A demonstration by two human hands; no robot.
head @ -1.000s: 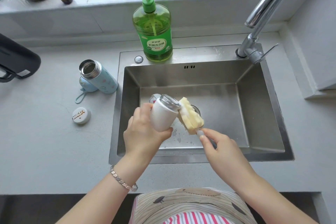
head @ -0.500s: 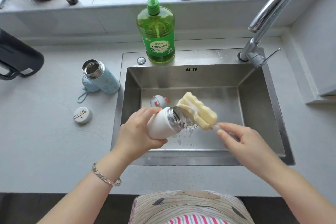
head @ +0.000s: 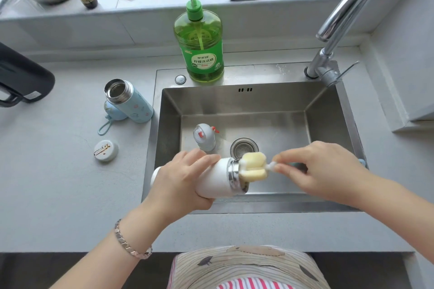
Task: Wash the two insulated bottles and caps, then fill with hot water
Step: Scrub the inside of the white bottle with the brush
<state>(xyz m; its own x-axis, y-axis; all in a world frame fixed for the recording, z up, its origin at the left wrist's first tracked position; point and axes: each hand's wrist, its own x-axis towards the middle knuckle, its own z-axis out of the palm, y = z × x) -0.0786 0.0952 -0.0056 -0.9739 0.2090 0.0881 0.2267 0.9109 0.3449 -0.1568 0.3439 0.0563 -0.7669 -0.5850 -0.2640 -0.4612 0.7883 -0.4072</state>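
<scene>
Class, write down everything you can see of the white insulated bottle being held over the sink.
The white bottle is a smooth cylinder with a bare steel neck and an open mouth; no cap is on it. It lies nearly on its side above the front edge of the sink, mouth pointing right. The left hand grips its body, fingers curled over the top. The yellow sponge head of a bottle brush, pinched by the right hand, sits at its mouth. Its inside is hidden.

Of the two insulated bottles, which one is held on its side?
The white bottle, gripped sideways by the left hand over the sink, sponge brush at its mouth. The blue patterned bottle stands on the counter.
</scene>
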